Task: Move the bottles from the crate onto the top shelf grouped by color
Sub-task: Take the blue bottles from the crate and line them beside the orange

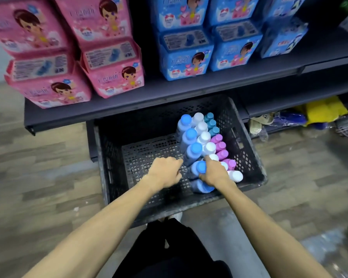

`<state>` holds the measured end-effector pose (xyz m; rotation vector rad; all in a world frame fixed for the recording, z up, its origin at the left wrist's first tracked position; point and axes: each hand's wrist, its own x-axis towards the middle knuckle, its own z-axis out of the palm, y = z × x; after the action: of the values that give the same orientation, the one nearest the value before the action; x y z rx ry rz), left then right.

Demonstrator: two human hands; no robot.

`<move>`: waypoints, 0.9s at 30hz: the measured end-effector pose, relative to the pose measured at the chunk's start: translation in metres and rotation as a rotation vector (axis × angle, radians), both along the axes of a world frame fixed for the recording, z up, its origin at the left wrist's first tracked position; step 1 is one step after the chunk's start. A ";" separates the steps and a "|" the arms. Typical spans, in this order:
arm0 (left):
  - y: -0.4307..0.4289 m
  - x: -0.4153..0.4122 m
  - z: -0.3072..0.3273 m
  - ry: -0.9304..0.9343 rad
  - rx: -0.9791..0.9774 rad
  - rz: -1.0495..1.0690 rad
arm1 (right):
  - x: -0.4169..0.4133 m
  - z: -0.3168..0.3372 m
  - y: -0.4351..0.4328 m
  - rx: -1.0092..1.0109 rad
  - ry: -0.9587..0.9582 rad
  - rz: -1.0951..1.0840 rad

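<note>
Bottles (204,137) stand in rows at right side of black crate (113,149) on floor (28,177). Right hand (214,173) fingers wrap blue-cap bottle (200,167). Left hand (166,173) fingers loosely bent, holding nothing, beside it.

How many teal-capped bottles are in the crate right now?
3 teal-capped bottles, in a row along the far right wall of the crate: farthest, middle, nearest, just beyond the pink-capped bottles. The right hand, gripping a blue-capped bottle, may hide others.
</note>
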<state>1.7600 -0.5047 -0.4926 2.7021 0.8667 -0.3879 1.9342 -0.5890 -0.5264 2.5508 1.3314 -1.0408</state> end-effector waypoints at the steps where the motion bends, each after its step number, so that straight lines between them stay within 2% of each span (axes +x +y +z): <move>1: -0.003 -0.001 -0.004 0.015 -0.010 0.000 | -0.001 -0.003 0.001 -0.013 -0.005 0.004; 6: -0.009 -0.010 -0.022 0.041 -0.091 0.051 | -0.008 -0.013 0.006 0.002 -0.092 -0.034; 16: -0.006 -0.016 -0.025 0.036 -0.107 0.103 | -0.019 -0.017 0.011 0.046 -0.120 -0.119; 21: 0.001 -0.016 -0.019 0.007 -0.095 0.139 | -0.021 -0.004 0.014 0.077 -0.112 -0.073; 27: 0.013 -0.021 -0.009 -0.022 -0.047 0.150 | -0.021 0.037 0.022 0.215 -0.021 -0.050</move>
<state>1.7392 -0.4912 -0.5017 2.5736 1.0324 -0.3403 1.9136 -0.5674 -0.4896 2.7530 1.4544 -0.9213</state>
